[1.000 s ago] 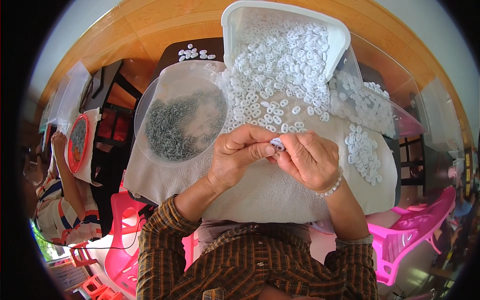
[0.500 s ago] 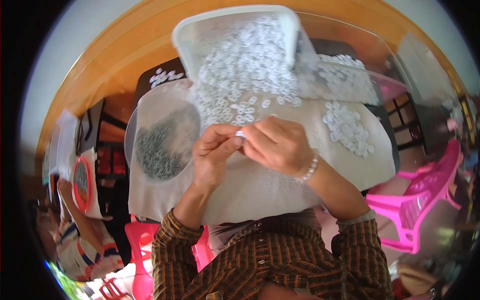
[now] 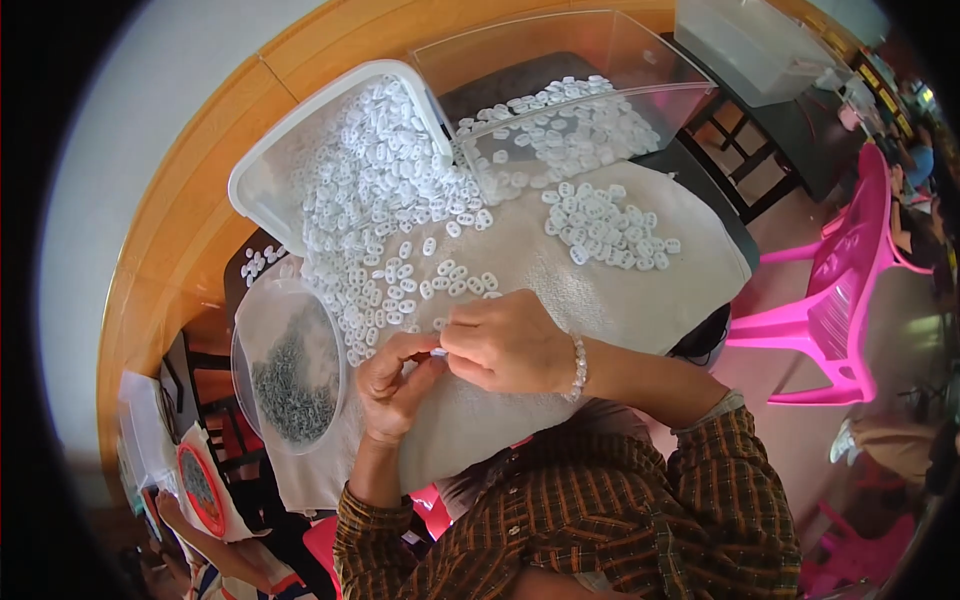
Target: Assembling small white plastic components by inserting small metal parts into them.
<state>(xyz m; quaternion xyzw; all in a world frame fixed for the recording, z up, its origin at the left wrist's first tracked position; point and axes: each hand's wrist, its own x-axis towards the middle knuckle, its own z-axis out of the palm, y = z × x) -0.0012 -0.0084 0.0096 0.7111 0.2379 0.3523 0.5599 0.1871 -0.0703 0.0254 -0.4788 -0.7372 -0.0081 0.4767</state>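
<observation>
Over the near part of the cloth, my left hand [image 3: 398,388] pinches a small white plastic piece [image 3: 438,351] between thumb and fingers. My right hand [image 3: 512,343] is closed against the same piece, fingertips pressed together; whatever lies in them is hidden. Just beyond the hands spreads a heap of white oval two-hole plastic pieces [image 3: 385,190], spilling out of a tipped white tub [image 3: 262,168]. On the left a round clear tray [image 3: 340,385] holds many small grey metal parts [image 3: 292,392], probably screws. A separate pile of white oval pieces [image 3: 605,228] lies right of the hands.
A beige cloth [image 3: 660,290] covers the table. A clear box [image 3: 590,115] with more white pieces stands at the back. Pink plastic chairs [image 3: 830,300] stand right. At lower left, another person's arm [image 3: 215,550] reaches toward a red-rimmed tray [image 3: 203,490].
The view has turned, so the table and tubs appear tilted and shifted left, with more of the right side showing. My hands stay together at the small white piece.
</observation>
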